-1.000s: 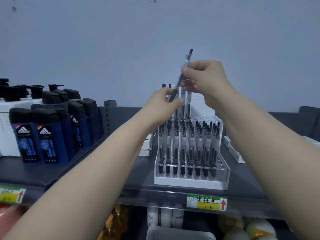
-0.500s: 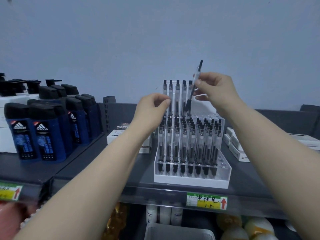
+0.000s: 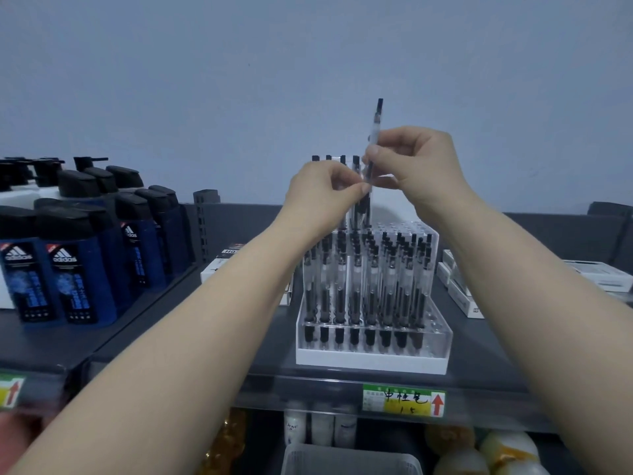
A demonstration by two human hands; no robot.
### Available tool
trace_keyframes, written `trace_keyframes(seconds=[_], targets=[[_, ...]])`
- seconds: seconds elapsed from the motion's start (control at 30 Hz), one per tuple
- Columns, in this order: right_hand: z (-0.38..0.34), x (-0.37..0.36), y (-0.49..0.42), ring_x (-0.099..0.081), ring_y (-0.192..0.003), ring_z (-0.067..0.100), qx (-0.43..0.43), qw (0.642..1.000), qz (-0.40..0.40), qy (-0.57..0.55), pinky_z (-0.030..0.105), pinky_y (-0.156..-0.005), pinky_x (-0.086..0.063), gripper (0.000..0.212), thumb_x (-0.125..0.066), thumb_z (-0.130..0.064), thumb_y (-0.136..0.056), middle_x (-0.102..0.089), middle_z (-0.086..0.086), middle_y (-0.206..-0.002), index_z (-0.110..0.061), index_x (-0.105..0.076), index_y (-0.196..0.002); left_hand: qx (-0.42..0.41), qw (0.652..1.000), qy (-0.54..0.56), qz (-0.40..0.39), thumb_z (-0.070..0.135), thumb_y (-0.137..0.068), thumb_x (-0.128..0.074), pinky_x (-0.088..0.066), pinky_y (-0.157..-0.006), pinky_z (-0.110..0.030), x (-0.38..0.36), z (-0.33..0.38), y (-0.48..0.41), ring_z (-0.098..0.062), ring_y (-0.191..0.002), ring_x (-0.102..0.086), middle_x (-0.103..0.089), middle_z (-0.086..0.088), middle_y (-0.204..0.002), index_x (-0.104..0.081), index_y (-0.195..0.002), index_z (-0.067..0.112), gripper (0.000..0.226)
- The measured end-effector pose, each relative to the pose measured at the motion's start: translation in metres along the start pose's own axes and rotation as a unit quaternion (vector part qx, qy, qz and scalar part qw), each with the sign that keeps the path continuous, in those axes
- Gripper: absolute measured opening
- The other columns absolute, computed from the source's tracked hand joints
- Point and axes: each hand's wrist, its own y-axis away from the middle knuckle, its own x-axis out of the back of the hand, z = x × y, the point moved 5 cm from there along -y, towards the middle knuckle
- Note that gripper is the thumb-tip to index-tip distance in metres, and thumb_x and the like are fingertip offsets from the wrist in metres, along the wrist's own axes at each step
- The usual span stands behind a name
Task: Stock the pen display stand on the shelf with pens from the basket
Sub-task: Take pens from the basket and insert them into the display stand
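A clear tiered pen display stand on a white base sits on the dark shelf, its rows holding several clear pens with black grips. My right hand pinches one clear pen almost upright over the back row of the stand. My left hand pinches the same pen lower down, just above the back-row pens. The pen's lower end is hidden behind my fingers. The basket shows as a translucent rim at the bottom edge.
Several blue Adidas bottles stand on the left part of the shelf. White boxes lie right of the stand and another white box to its left. A price label hangs on the shelf edge. Bottles fill the shelf below.
My right hand has tipped the pen from a slant to nearly upright and lowered it toward the back row. My left hand, which let go of the pen half a second ago, now pinches it again.
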Motion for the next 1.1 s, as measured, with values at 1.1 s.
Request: trace_keyframes(seconds=[1.1], targets=[[0.018, 0.02, 0.019, -0.064, -0.087, 0.015, -0.02, 0.942, -0.019, 0.334, 0.032, -0.08, -0.052, 0.037, -0.07, -0.037, -0.083, -0.068, 0.003, -0.099, -0.016, -0.064, -0.113, 0.108, 0.993, 0.01, 0.039, 0.023, -0.091, -0.057, -0.052, -0.082, -0.032, 0.033, -0.067, 0.046, -0.013, -0.089, -0.06, -0.065, 0.003, -0.1, -0.062, -0.097, 0.026, 0.008]])
